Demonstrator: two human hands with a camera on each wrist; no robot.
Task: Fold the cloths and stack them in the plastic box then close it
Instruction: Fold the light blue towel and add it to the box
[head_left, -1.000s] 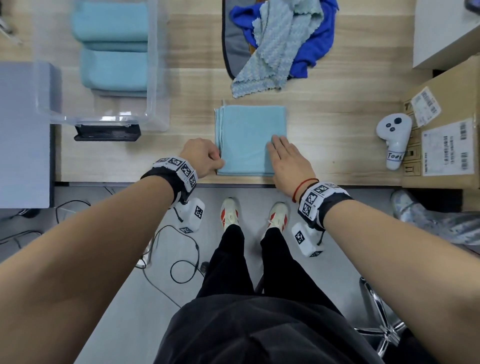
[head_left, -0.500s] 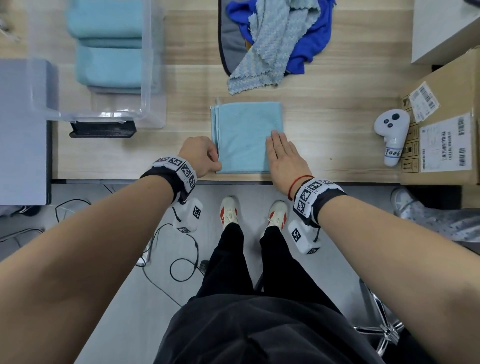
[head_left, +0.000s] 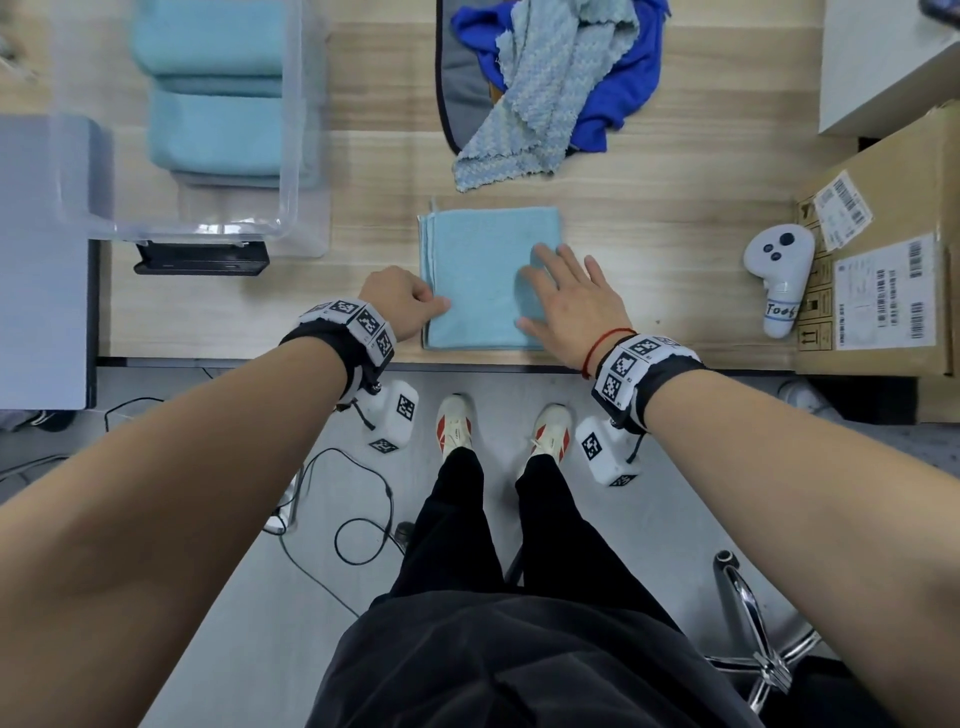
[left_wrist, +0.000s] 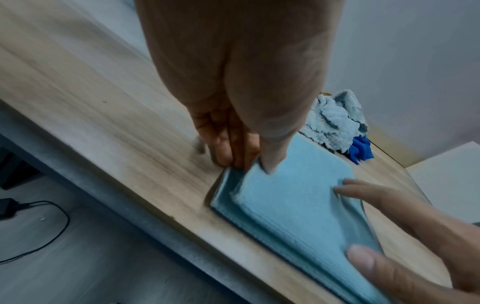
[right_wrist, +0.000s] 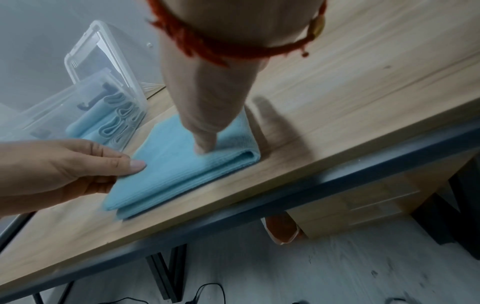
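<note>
Pinching soft square terry cloth (head_left: 483, 275) edge: left hand (head_left: 397, 301); right hand (head_left: 569, 301) flat, fingers spread on top

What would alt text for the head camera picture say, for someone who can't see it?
Seen from above, a left hand pinches the edge of a folded light blue cloth on a wooden table while the right hand lies flat on it. A clear plastic box holding folded cloths sits to the left.

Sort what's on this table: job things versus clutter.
Job: folded cloth, held by left hand and right hand; plastic box with stacked cloths; cloth pile.
Clutter: controller, cardboard box, black device.
</note>
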